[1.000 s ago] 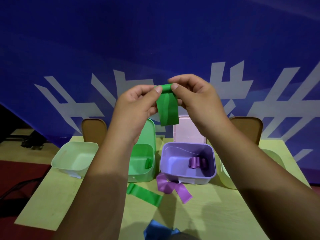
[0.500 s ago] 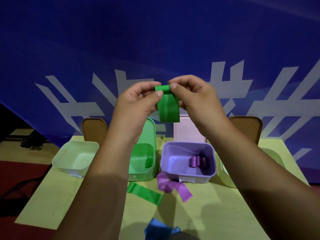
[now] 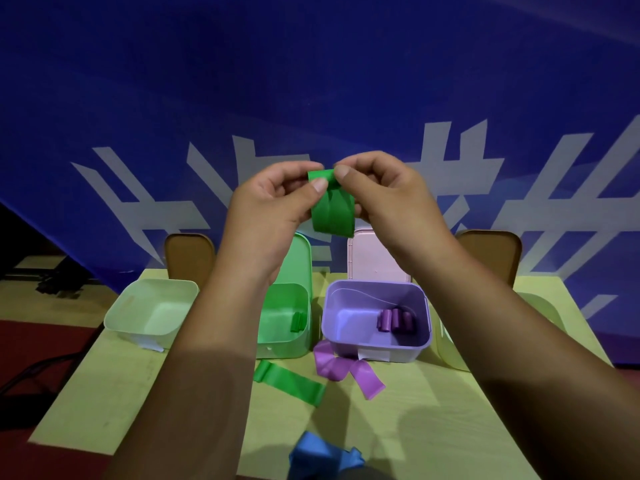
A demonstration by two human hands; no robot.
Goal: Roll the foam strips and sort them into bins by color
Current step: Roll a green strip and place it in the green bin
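I hold a green foam strip [image 3: 333, 213] up at chest height above the bins. My left hand [image 3: 273, 206] and my right hand [image 3: 388, 199] both pinch its rolled top end between thumb and fingers, and a short tail hangs down. Below stand a green bin [image 3: 304, 344] with one green roll [image 3: 297, 321] inside and a purple bin [image 3: 375, 353] holding several purple rolls [image 3: 394, 320]. A flat green strip [image 3: 289, 382], a twisted purple strip [image 3: 346, 370] and a blue strip [image 3: 323, 457] lie on the table.
A pale mint bin [image 3: 152, 308] sits at the left and a yellowish bin [image 3: 450, 355] at the right, partly behind my right arm. A pink lid [image 3: 374, 261] leans behind the purple bin. Two brown chair backs stand beyond the yellow-green table [image 3: 104, 393].
The hanging tail of the green strip has become shorter as the roll at its top grew. Both hands stayed at about the same height.
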